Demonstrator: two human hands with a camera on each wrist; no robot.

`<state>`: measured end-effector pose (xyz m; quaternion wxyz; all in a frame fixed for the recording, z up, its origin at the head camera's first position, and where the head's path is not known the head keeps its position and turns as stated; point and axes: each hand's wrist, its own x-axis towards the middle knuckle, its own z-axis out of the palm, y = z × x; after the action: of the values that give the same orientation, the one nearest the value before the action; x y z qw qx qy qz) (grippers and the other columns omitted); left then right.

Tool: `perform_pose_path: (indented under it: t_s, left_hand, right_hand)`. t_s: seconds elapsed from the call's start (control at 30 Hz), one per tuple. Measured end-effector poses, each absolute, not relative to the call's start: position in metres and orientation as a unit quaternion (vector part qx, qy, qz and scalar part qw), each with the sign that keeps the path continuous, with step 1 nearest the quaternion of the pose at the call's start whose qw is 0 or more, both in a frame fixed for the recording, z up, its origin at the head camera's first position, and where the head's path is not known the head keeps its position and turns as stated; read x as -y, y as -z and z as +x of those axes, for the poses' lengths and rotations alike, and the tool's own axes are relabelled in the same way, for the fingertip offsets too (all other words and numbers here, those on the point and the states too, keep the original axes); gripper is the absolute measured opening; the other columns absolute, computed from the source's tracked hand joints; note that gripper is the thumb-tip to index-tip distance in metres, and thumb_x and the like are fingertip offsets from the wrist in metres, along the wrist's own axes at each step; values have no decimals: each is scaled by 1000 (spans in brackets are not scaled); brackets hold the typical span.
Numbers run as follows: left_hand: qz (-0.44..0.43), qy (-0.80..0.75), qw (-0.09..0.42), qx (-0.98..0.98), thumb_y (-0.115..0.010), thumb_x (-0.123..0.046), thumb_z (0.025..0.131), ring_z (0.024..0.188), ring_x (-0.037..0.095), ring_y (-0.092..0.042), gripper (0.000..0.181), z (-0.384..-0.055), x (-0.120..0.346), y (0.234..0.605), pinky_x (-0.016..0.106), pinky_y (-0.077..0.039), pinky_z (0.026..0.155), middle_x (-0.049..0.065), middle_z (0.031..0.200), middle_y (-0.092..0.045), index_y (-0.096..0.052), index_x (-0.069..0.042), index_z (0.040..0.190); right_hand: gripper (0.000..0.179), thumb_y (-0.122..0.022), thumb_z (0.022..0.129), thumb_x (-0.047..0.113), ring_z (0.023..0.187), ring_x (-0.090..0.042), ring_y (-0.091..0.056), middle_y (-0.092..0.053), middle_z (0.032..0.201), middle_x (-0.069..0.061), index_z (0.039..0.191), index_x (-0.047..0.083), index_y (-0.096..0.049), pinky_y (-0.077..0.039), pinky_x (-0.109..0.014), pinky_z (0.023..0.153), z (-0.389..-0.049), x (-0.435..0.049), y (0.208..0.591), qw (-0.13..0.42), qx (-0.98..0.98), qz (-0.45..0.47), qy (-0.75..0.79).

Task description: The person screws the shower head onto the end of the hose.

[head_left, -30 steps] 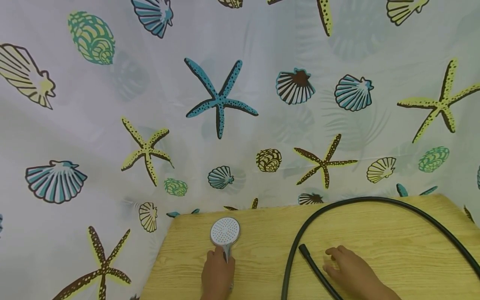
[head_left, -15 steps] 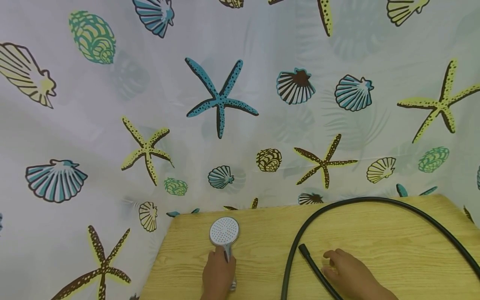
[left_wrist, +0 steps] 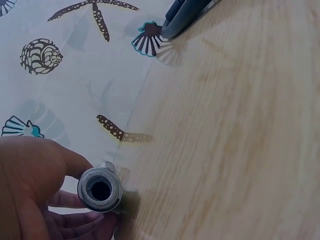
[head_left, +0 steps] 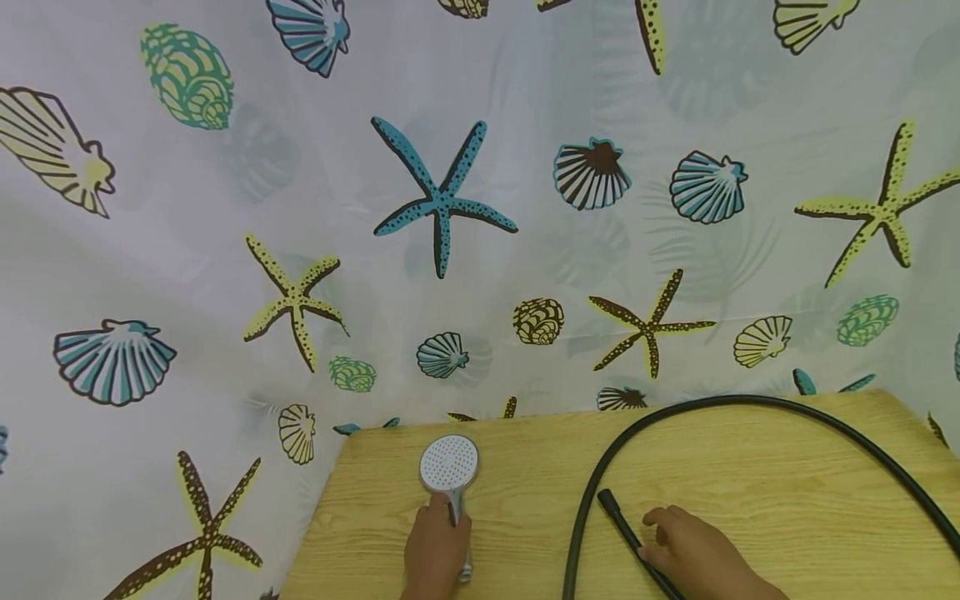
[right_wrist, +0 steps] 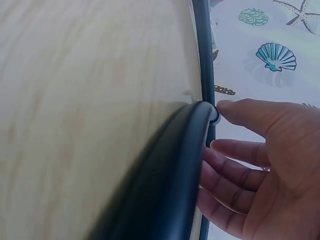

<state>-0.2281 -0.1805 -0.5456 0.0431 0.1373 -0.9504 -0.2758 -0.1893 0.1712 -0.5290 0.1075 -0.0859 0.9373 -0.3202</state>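
white sheeting (head_left: 525,92) printed with starfish and shells fills the upper part of the head view, behind a wood-grained tabletop (head_left: 525,508) at the lower centre and right. at the lower centre of that view, the left hand (head_left: 437,546) is clamped round the handle of a shower head (head_left: 449,467), fingers curled over it. the round spray face, pale with rows of small dots, points up beyond the knuckles; only the head view shows it. the left wrist view gives the other end instead: a round, ringed metal opening (left_wrist: 100,191) at the lower left of the frame, with fingers above and below it.

at the lower right of the head view, the right hand (head_left: 693,550) is beside a black hose (head_left: 738,400), its thumb overlapping the hose just below the free end. the right wrist view shows, at the right of the frame, thumb and fingers standing apart and loosely bent, tips right by the hose; whether they touch it, i cannot tell. farther out, the hose makes a wide arch across the right half of the head view, running off the right and bottom edges.
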Motion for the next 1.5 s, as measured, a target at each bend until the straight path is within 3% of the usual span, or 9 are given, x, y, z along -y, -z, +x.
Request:
perform_pose_path:
  t_s: [0.37, 0.73, 1.0, 1.27, 1.4, 1.5]
  left_hand:
    - [134, 281, 44, 949, -65, -24, 91, 78, 23, -59, 47, -226, 180, 543, 39, -51, 62, 17, 99, -64, -58, 1, 129]
    - [148, 288, 16, 946, -64, -26, 92, 85, 26, -60, 55, -225, 180, 542, 44, -55, 70, 23, 111, -64, -55, 4, 137]
    - [151, 289, 16, 945, -63, -26, 91, 94, 30, -62, 57, -225, 180, 540, 50, -56, 81, 25, 115, -64, -54, 5, 139]
    - [145, 292, 27, 945, -64, -25, 91, 90, 28, -61, 56, -223, 181, 541, 48, -55, 77, 24, 111, -65, -56, 5, 137]
    - [139, 301, 36, 943, -65, -24, 91, 79, 23, -56, 50, -223, 181, 541, 38, -49, 63, 16, 95, -63, -59, 4, 132]
    - [134, 312, 41, 940, -65, -22, 90, 69, 20, -53, 41, -222, 181, 541, 31, -42, 55, 8, 81, -59, -63, 2, 123]
  right_hand:
    - [51, -79, 87, 34, 81, -15, -63, -62, 93, -1, 121, 0, -63, -58, -32, 66, -188, -174, 536, 84, -933, -145, 318]
    - [46, -82, 83, 21, 81, -14, -61, -63, 94, -1, 120, 2, -64, -59, -34, 67, -188, -169, 539, 86, -938, -139, 307]
    - [45, -83, 82, 20, 79, -11, -61, -62, 93, 1, 119, 3, -64, -58, -30, 67, -187, -168, 539, 72, -940, -158, 294]
    - [41, -83, 82, 16, 81, -15, -64, -61, 89, 3, 116, 2, -66, -61, -35, 72, -184, -166, 539, 58, -941, -169, 287]
    - [40, -83, 81, 15, 77, -11, -60, -59, 86, 5, 115, 2, -66, -59, -30, 69, -183, -164, 537, 52, -943, -168, 282]
    - [39, -83, 81, 14, 71, -5, -50, -59, 85, 5, 114, 1, -66, -51, -23, 61, -182, -163, 535, 55, -943, -165, 282]
